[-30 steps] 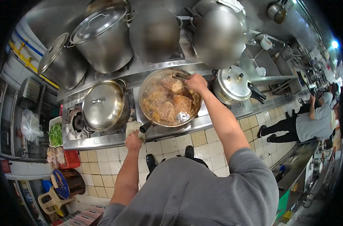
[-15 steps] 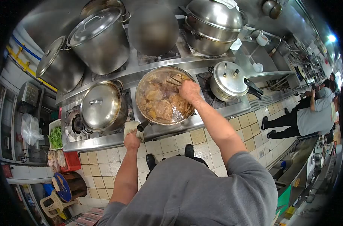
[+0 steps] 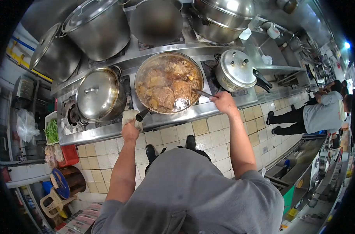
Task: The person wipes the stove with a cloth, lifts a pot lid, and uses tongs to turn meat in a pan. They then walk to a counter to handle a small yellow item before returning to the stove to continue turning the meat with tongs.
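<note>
A wide round pan (image 3: 201, 72) sits on the stove, with browned chunks of meat (image 3: 162, 97) in bubbling brown liquid and steam over it. My right hand (image 3: 225, 103), at the pan's right side, is closed around metal tongs (image 3: 205, 93) whose far end reaches over the rim to the meat. My left hand (image 3: 129, 130) grips a pale folded cloth (image 3: 132, 118) at the stove's front edge. Just right of the cloth, the pan's dark tubular handle (image 3: 141, 115) points toward me.
A lidded pot (image 3: 97, 95) stands left of the pan, a pressure cooker (image 3: 238, 70) to its right. Large stockpots (image 3: 97, 33) and a domed steamer (image 3: 224, 19) line the back. A person (image 3: 323, 113) stands at far right. Greens (image 3: 51, 131) fill a basket at left.
My right hand has drawn back from over the pan to beyond its right rim, with the tongs now lying low across it. My left hand stays on the cloth. The view has shifted slightly.
</note>
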Demonstrator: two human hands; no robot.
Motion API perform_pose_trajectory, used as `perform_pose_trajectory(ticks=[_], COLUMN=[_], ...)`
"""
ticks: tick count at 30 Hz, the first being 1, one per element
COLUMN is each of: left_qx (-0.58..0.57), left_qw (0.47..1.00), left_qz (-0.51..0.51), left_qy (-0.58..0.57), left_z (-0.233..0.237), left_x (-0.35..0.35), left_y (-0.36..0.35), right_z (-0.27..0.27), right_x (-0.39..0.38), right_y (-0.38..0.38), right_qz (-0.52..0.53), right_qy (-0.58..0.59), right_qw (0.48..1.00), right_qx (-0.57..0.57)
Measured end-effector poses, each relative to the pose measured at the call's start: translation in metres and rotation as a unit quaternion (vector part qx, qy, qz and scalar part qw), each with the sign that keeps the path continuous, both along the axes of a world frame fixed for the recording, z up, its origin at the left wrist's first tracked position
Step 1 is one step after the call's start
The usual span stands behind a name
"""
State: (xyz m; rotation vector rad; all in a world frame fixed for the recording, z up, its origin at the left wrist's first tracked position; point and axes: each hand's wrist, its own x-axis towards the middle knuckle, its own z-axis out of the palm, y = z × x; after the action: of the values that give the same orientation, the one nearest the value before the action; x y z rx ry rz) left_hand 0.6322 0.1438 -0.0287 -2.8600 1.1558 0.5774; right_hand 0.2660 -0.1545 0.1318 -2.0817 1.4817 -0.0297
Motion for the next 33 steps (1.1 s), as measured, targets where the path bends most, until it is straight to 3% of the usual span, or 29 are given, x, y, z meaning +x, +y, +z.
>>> perform_pose_trajectory(ticks=[7,15,26,33], left_qx=[0.04,0.018,-0.01,-0.004], left_qw=[0.999,1.0,1.0,1.0], left_qz=[0.026,0.009,0.015,0.005], left_qy=[0.016,0.008,0.004,0.008], left_z=[0.019,0.006,-0.001,0.01], left_x=[-0.006,-0.004,-0.002,-0.004], left_y=[-0.008,-0.004,0.001,-0.001], right_z=[0.004,-0.019,-0.031,-0.017], right_x=[0.017,0.04,0.043,0.045], right_y=[0.017,0.016,0.022,0.017], right_qz=[0.015,0.016,-0.062,-0.059], right_qy=[0.081,0.117,0.015,-0.002], right_qw=[0.996,0.993,0.992,0.992], right_qx=[0.03,0.011,-0.112,-0.108])
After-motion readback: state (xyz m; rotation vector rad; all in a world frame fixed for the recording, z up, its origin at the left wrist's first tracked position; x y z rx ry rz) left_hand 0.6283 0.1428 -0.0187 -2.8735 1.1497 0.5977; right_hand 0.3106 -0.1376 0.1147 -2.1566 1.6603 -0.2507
